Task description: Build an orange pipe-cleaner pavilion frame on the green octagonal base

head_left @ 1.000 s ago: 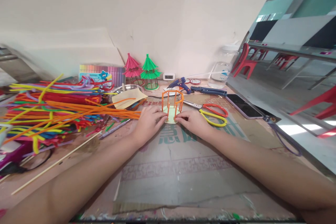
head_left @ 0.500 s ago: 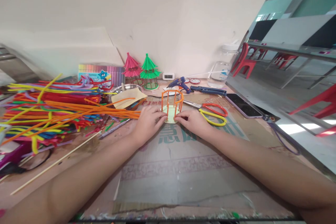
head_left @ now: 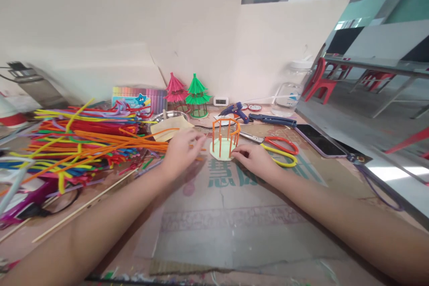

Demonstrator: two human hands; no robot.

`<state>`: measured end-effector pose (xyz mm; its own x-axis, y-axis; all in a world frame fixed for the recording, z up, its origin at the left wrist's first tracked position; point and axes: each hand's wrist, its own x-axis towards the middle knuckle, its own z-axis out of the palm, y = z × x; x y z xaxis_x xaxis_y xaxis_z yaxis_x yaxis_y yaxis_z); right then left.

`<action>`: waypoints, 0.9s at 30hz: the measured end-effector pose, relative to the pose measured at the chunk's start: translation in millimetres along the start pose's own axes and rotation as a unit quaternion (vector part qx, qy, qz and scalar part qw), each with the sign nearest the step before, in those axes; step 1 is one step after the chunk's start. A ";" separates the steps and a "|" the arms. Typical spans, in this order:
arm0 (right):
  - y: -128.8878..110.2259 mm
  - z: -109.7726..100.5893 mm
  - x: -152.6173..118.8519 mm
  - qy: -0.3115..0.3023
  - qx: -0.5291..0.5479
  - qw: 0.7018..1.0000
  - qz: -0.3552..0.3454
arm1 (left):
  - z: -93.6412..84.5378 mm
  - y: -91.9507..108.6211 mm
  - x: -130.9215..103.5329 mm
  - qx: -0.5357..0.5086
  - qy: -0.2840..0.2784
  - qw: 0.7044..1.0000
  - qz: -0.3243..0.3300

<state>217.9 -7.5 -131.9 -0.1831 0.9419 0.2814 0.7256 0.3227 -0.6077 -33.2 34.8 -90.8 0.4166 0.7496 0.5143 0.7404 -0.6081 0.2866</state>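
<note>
In front of me on the cardboard stands a small pavilion model point(head_left: 226, 140): orange pipe-cleaner posts joined by an orange ring on top, rising from a pale green round base. My right hand point(head_left: 253, 157) pinches the front right edge of the base, its thumb and fingers closed there. My left hand point(head_left: 182, 149) hovers just left of the model, apart from it, fingers open. Beneath and behind that hand lie orange pipe cleaners point(head_left: 134, 139). Scissors point(head_left: 279, 149) with red and yellow handles lie right behind my right hand.
Bundled coloured pipe cleaners point(head_left: 77, 143) cover the left. Behind are a metal bowl point(head_left: 172, 114), a pink pavilion point(head_left: 176, 89), a green pavilion point(head_left: 197, 94), a blue glue gun point(head_left: 236, 111) and a clear bottle point(head_left: 290, 89). A phone point(head_left: 320, 140) lies right; a wooden stick point(head_left: 83, 205) lies left.
My left hand has let go of the model's front left side and moved left, its fingers opening. My right hand stays at the base. The whole view has shifted slightly.
</note>
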 end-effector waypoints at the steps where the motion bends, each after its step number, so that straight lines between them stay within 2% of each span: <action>1: 0.6 -0.6 -0.9 0.008 0.002 1.000 0.000 | -10.2 -6.9 4.9 0.009 0.008 1.000 -0.025; 3: 0.7 -0.9 -2.6 0.029 0.006 1.000 -0.001 | -27.9 -21.8 13.9 0.032 0.007 0.997 -0.069; 6: -1.9 0.4 -4.3 0.061 0.027 0.998 0.000 | -38.7 -39.5 22.0 0.061 -0.050 0.992 -0.095; 10: -4.5 -7.4 -1.1 0.098 0.071 0.993 0.008 | -26.6 -47.1 25.2 0.106 -0.132 0.983 -0.077; 15: 12.4 -48.4 20.2 0.197 0.115 0.973 0.036 | -4.5 -48.4 28.0 0.161 -0.186 0.966 -0.074; 17: 27.2 -62.4 28.6 0.178 0.066 0.981 0.043 | 1.8 -48.2 29.4 0.170 -0.196 0.963 -0.074; 20: 50.1 -66.3 32.8 0.091 -0.043 0.994 0.046 | 1.6 -45.6 36.5 0.168 -0.204 0.962 -0.071; 23: 64.2 -53.6 29.0 0.048 -0.093 0.994 0.028 | -20.6 -43.3 52.2 0.170 -0.191 0.964 -0.078; 27: 72.4 -39.2 24.7 0.022 -0.131 0.991 -0.007 | -77.6 -50.6 71.1 0.201 -0.120 0.962 -0.139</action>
<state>291.9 35.4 -139.9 -0.1690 0.9310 0.3235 0.8719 0.2943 -0.3915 -81.9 98.6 -6.0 0.2473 0.9365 0.2486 0.9649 -0.2615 0.0254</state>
